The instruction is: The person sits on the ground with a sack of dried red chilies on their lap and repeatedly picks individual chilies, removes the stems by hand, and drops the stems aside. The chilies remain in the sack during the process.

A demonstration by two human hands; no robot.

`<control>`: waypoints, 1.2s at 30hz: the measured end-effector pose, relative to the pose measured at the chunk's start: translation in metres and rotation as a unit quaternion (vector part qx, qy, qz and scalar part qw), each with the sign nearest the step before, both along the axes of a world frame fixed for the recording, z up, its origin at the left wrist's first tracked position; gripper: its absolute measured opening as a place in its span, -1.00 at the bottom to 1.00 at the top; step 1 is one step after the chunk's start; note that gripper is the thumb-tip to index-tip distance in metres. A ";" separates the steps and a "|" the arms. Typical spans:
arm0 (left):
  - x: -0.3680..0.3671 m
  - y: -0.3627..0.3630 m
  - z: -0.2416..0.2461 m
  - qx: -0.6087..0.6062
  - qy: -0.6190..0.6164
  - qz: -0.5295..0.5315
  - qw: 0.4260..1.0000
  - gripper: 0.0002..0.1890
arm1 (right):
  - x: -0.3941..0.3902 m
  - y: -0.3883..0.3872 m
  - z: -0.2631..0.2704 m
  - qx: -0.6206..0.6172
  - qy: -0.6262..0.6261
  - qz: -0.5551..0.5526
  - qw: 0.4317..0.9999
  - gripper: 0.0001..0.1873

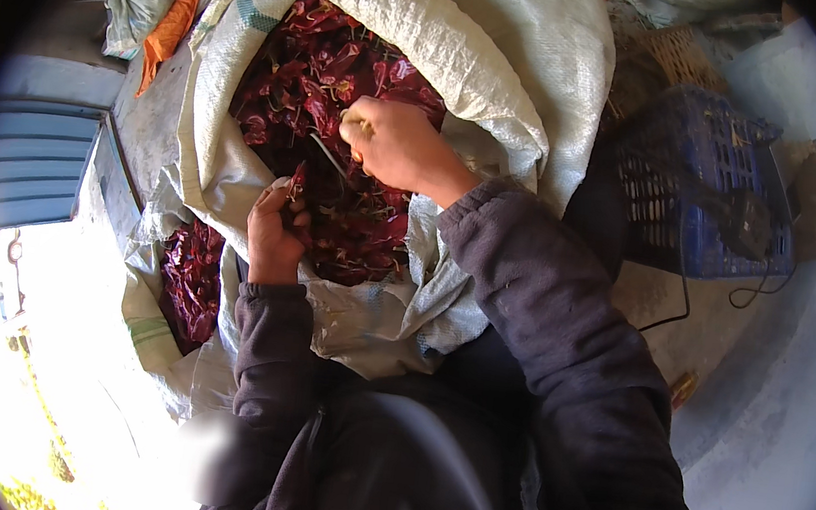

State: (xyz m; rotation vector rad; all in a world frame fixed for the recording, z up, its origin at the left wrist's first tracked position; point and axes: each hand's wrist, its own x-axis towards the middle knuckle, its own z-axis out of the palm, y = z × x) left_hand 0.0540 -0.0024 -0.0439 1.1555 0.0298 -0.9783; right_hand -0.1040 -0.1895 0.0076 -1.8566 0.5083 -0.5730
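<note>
A large white woven plastic sack [470,43], its rim rolled outward, stands before me full of dried red chilli peppers [324,64]. My left hand [276,232] is at the near left of the sack's mouth, pinching one dark red dried chilli [297,183] between thumb and fingers. Over the middle of the peppers, my right hand [394,144] is curled with its knuckles up. Something small and pale shows at its fingertips, but I cannot tell whether it is held. A thin pale stick [329,155] lies on the peppers between both hands.
On the left, a second woven sack [142,300] also holds dried red chillies [192,283]. A blue plastic crate [695,182] with a black cable [686,302] stands to the right. Orange cloth [169,31] hangs at upper left, above a blue slatted panel [30,163].
</note>
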 end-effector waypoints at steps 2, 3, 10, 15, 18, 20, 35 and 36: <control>0.002 0.005 0.004 -0.004 0.016 0.025 1.000 -0.85 | 0.000 0.009 -0.006 -0.155 0.053 0.014 0.986 -0.73; 0.001 0.007 0.006 -0.005 0.026 0.039 0.999 -0.85 | 0.000 0.015 -0.004 -0.182 0.074 0.048 0.979 -0.70; -0.033 -0.008 0.026 0.102 -0.120 0.074 0.985 -0.73 | 0.002 0.043 -0.010 -0.260 0.065 0.114 0.957 -0.51; -0.052 -0.009 0.033 0.088 -0.109 0.016 0.990 -0.77 | 0.003 0.046 -0.014 -0.279 0.065 0.064 0.956 -0.59; -0.055 0.001 0.041 0.142 -0.211 -0.043 0.966 -0.73 | 0.002 0.047 -0.015 -0.261 0.059 0.057 0.962 -0.65; -0.043 0.011 0.036 0.151 -0.427 -0.107 0.885 -0.70 | 0.002 0.047 -0.012 -0.231 0.058 0.062 0.969 -0.66; -0.048 0.009 0.072 0.162 -0.382 -0.232 0.880 -0.90 | 0.002 0.044 -0.025 -0.176 -0.073 0.083 0.978 -0.70; -0.048 0.008 0.074 0.144 -0.385 -0.222 0.884 -0.93 | -0.001 0.044 -0.013 -0.074 -0.086 0.090 0.989 -0.72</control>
